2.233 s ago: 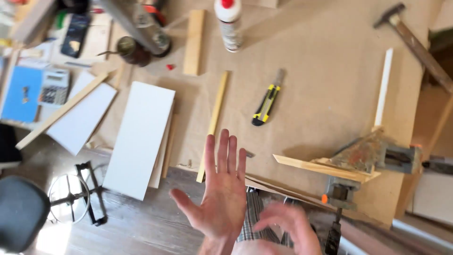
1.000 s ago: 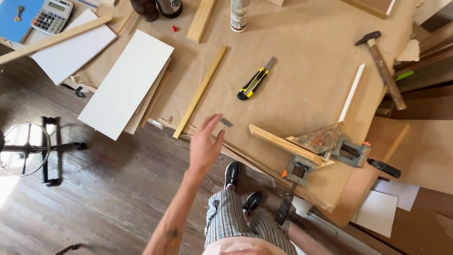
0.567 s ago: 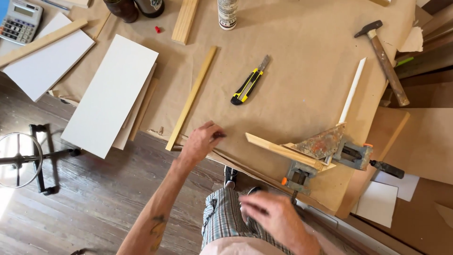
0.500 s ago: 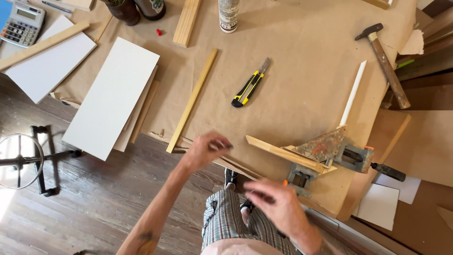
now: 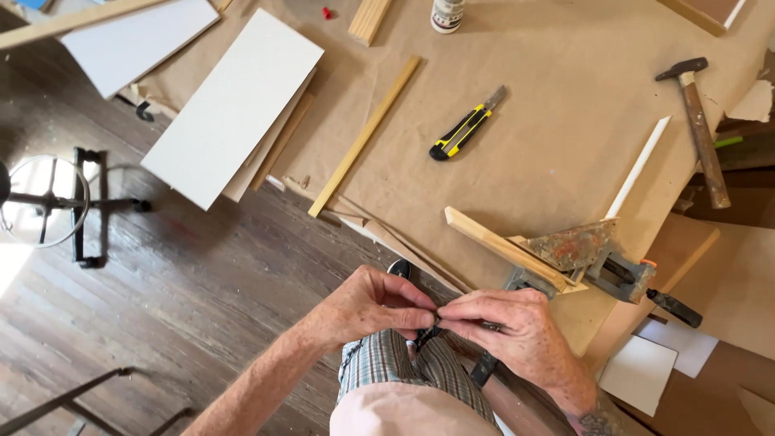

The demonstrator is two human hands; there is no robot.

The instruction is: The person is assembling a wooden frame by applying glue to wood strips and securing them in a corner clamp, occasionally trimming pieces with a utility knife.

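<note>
Both hands met over the lap — left hand and right hand pinched shut on a tiny dark object, too small to identify. It could have slipped from that fingertip grip to the dark wooden floor below — well beyond the hands, the yellow-and-black utility knife lay untouched.

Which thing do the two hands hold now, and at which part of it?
The left hand and right hand pinch one small dark thing between their fingertips, one at each side. It is too small to identify.

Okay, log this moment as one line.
left hand: pinching small dark item | right hand: pinching same item | utility knife: on paper-covered table
</note>
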